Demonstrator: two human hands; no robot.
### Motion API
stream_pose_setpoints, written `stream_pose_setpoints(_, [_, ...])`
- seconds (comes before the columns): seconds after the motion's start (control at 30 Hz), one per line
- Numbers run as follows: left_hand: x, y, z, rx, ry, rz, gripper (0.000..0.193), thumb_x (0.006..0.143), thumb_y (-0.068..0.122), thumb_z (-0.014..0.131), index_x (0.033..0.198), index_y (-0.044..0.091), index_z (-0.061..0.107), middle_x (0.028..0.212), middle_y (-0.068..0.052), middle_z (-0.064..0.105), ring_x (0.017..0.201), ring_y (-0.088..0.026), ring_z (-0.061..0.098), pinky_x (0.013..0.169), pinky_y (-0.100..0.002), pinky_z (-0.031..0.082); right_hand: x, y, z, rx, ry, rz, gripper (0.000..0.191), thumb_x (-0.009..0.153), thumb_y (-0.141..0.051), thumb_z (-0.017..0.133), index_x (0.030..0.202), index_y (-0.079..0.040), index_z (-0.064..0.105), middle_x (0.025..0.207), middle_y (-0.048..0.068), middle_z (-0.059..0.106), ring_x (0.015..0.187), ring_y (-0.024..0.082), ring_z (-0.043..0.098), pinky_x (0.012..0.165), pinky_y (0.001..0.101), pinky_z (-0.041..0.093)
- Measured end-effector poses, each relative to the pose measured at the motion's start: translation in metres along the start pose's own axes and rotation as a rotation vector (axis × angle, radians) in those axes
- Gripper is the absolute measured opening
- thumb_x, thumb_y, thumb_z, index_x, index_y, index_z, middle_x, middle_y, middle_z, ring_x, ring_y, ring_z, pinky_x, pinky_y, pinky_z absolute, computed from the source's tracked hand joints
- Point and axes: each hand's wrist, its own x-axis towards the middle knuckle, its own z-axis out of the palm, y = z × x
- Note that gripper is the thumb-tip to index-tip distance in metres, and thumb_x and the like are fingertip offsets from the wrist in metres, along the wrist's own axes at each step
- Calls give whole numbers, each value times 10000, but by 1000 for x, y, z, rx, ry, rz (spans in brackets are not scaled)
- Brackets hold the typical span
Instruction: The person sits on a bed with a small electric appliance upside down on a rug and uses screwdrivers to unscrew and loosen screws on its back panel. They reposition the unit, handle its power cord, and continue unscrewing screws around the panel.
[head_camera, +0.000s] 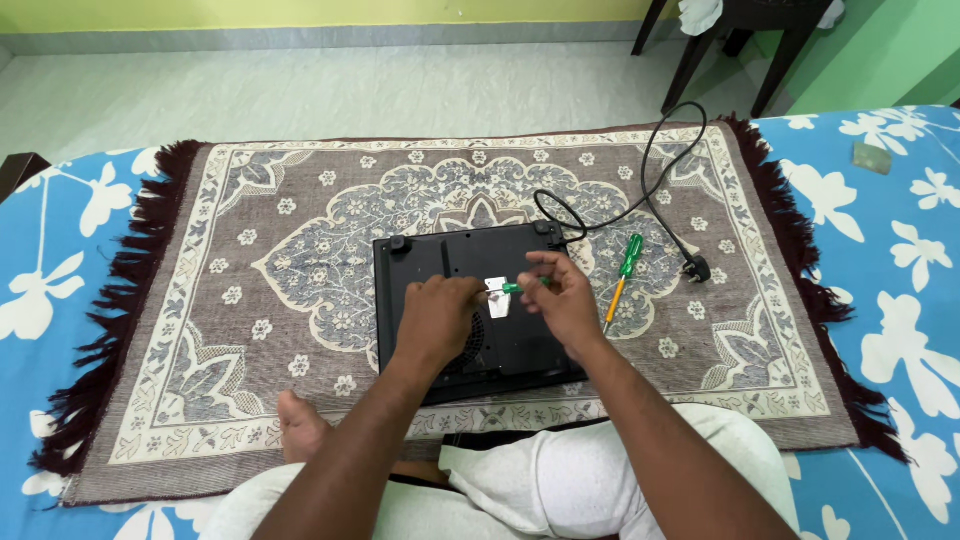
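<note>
Both hands (500, 310) meet over black appliance (470, 300), right hand (565, 300) gripping green screwdriver (520, 287).

The left hand (437, 318) covered the middle of the black appliance (470, 310), hiding part of its round vent, and the near edge of the appliance lay behind both forearms. The small green-handled tool (524, 286) in the right hand (563, 300) showed only a short stretch of handle; its tip was too small to tell, as was how the grip closed on it. The silver label (498, 297) was too small to read. The dark chair (740, 40) was cut off by the top edge. The small greenish object (872, 157) on the bed was too blurred to identify.
</note>
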Motion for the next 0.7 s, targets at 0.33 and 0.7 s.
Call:
stream_pose_setpoints(0.33, [2, -12, 2, 92, 56, -9, 137, 949, 196, 634, 949, 197, 771, 919, 15, 755, 943, -213, 641, 849, -423, 382, -13, -29, 2, -952, 76, -654, 172, 845, -282, 799, 966, -160, 791, 967, -19, 732, 966, 236, 649, 820, 437, 452])
stream_pose_setpoints(0.7, [6, -72, -50, 77, 145, -360, 188, 998, 255, 648, 982, 200, 828, 744, -27, 786, 581, -179, 676, 856, -453, 482, 12, -17, -65, -866, 332, -445, 149, 875, -210, 815, 1001, -138, 783, 1026, 58, 737, 1006, 255, 658, 890, 394, 517])
